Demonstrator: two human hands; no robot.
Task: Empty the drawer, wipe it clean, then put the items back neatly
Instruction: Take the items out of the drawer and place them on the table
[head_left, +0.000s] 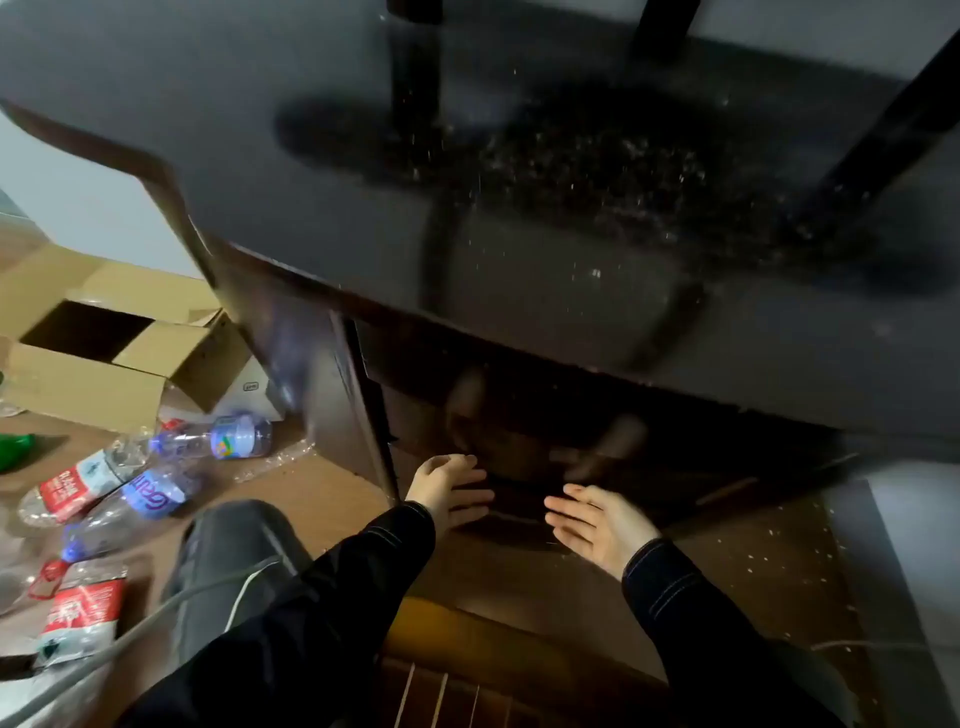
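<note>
Both spread and empty, the left hand (448, 492) and right hand (595, 525) should take the dark glossy drawer (530, 441) under the dusty black desk (519, 234) evenly, pulling straight.

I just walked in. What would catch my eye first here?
Two open hands, the left hand and the right hand, reach toward a glossy dark cabinet front under a dust-speckled black tabletop. On the floor at left, empty plastic bottles lie beside an open cardboard box.

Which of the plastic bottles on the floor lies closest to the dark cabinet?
The bottle with the pale blue label, beside the cardboard box; the others, labelled red or purple, lie farther from the cabinet.
</note>
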